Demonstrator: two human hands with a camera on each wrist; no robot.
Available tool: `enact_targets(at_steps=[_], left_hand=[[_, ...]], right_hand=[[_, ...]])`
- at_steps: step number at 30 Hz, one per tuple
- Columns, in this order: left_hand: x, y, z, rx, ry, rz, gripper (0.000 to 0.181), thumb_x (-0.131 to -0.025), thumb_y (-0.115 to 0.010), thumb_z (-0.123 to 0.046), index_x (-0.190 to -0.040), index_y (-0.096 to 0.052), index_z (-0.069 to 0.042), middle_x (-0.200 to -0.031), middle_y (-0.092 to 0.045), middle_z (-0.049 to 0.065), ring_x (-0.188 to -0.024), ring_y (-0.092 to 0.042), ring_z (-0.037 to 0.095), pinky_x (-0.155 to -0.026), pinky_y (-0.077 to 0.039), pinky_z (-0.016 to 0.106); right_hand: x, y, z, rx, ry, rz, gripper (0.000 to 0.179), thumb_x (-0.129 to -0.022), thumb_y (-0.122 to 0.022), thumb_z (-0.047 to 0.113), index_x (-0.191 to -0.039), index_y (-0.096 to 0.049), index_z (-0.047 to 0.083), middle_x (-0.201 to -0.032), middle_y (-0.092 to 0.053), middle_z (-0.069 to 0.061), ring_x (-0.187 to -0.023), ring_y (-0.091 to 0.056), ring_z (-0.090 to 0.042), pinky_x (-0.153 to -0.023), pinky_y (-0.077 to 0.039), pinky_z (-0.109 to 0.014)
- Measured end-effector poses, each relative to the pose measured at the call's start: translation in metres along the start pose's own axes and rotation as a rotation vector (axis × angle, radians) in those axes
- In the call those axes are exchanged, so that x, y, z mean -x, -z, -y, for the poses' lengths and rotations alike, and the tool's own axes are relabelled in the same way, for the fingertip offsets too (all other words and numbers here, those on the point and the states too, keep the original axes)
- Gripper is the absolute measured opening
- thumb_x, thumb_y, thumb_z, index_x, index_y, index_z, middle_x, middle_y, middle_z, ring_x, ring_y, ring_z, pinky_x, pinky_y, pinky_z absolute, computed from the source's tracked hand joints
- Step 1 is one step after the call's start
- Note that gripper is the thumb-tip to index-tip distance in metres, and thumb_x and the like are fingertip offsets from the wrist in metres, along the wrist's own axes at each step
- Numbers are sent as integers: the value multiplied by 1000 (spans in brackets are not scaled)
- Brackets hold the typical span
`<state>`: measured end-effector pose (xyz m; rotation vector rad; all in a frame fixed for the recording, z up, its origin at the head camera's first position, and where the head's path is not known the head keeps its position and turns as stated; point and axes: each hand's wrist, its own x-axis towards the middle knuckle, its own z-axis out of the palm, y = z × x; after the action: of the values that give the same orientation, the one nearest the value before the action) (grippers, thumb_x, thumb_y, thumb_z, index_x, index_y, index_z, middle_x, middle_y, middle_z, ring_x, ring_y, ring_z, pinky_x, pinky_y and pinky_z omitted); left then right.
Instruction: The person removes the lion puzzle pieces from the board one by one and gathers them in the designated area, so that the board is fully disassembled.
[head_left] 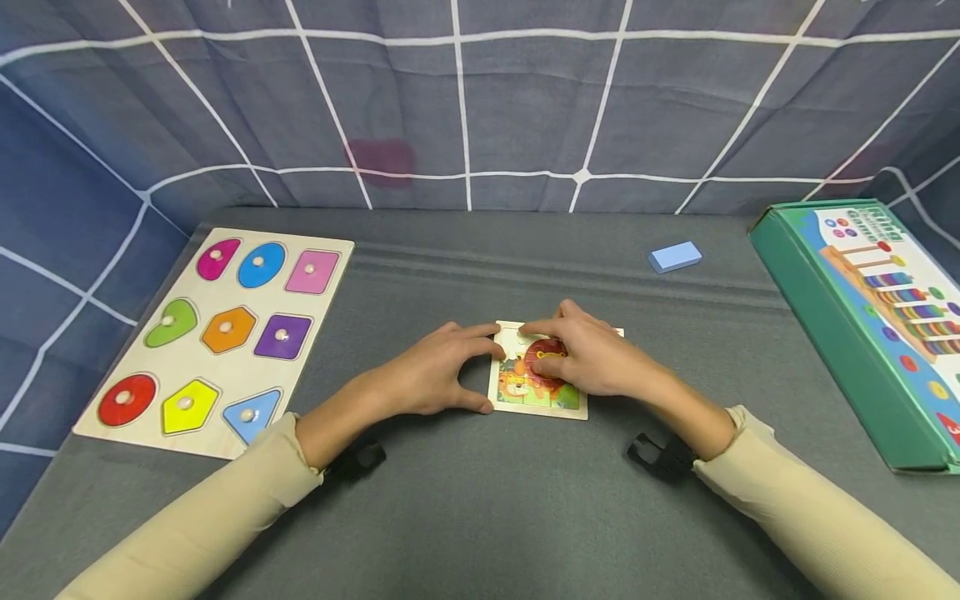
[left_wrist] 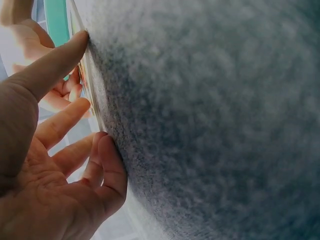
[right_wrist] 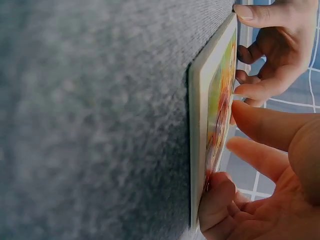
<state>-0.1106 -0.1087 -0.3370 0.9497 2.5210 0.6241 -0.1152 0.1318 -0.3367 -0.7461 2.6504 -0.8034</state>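
A small jigsaw puzzle (head_left: 537, 408) in a pale wooden frame lies flat before me, its picture in red, orange and green. At its left side my left hand (head_left: 427, 371) touches the frame, thumb by the lower left corner and fingertips at the upper left. My right hand (head_left: 600, 354) reaches over the upper right part, thumb and index fingertip pressing on the picture. That hand hides much of the puzzle's right side. In the right wrist view the puzzle (right_wrist: 200, 115) appears edge-on, with the right thumb and fingers on its surface.
A wooden shape board (head_left: 217, 375) with colourful knobbed pieces lies to the left. A blue block (head_left: 675, 257) rests at the back right, near a green toy box (head_left: 832, 342). Behind the grey table (head_left: 480, 508) hangs a checked cloth (head_left: 525, 100).
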Motion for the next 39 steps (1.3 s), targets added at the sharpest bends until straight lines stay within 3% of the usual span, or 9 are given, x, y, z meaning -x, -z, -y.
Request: enact_targets(at_steps=[8,20,32,39], left_hand=[[1,-1,-1,8,6,0,60,-76,-86,-35,-128,-62,-16,-154,-39,9,-121,-47,29,-102,-39,44],[-2,-2,1,5,1,-2,60,-76,-86,-34,-128,-63,-15,-153,-40,9,-121,-48,28,-102,-38,43],[1,4,1,38,6,26,54,-82,-82,-35,-129,-63,-18,-155,-38,5,-116,-47,24,-100,-39,42],[1,3,3,37,9,19,52,-81,-82,-33,-128,-63,-18,-154,-39,4,-117,-47,24,-99,-38,41]], right_hand=[[-3,-2,2,40,-6,37,40,-89,-74,20,-127,-67,10,-95,-52,-6,-78,-46,-18,-64,-38,-33],[-3,-4,2,52,4,-10,36,-87,-77,16,-122,-67,16,-102,-50,-8,-86,-45,-22,-71,-40,-36],[-3,0,-4,-9,93,-26,41,-82,-72,-1,-122,-70,6,-92,-52,-5,-78,-44,-19,-67,-38,-34],[-3,0,-5,-25,83,-23,37,-85,-73,2,-121,-69,1,-95,-55,-5,-78,-49,-18,-68,-39,-34]])
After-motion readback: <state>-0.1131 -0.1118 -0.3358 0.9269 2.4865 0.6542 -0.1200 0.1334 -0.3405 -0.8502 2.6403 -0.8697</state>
